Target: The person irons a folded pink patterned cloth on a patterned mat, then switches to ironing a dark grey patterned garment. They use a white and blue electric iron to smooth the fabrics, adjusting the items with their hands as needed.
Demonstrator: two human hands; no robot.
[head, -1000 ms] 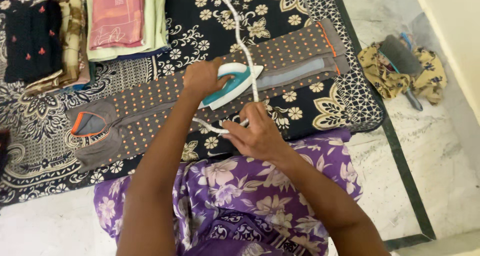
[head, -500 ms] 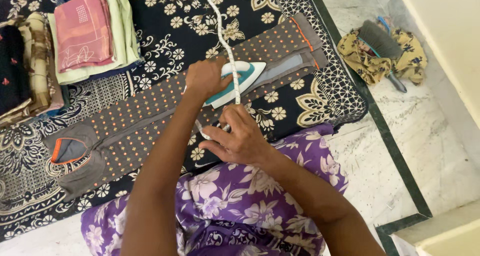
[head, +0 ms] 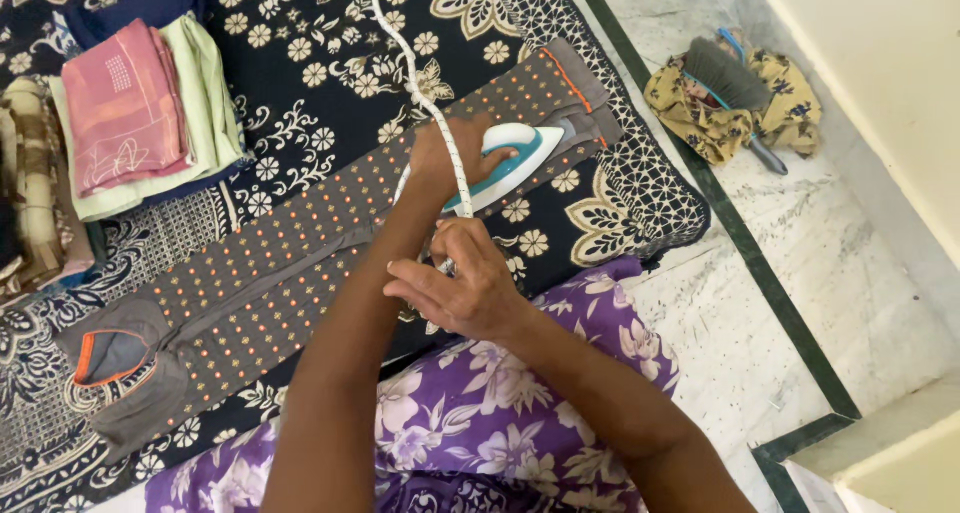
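Observation:
A white and teal clothes iron (head: 515,153) rests on a long brown garment with orange dots (head: 270,273), near its orange-edged right end. My left hand (head: 440,163) grips the iron's handle. Its white cord (head: 410,63) runs from the top of the view down past the iron. My right hand (head: 465,288) sits just in front of the iron, fingers closed on a loop of that cord. The garment lies flat on a dark floral sheet (head: 300,83) spread on the floor.
Folded pink and pale green clothes (head: 130,113) are stacked at the left on the sheet. A brush (head: 725,73) lies on a crumpled yellow floral cloth (head: 700,113) on the marble floor (head: 800,243) by the cream wall (head: 880,63). Purple floral fabric (head: 480,423) covers my lap.
My left hand has slid the iron rightward along the brown garment toward its orange-edged end. My right hand followed with the cord.

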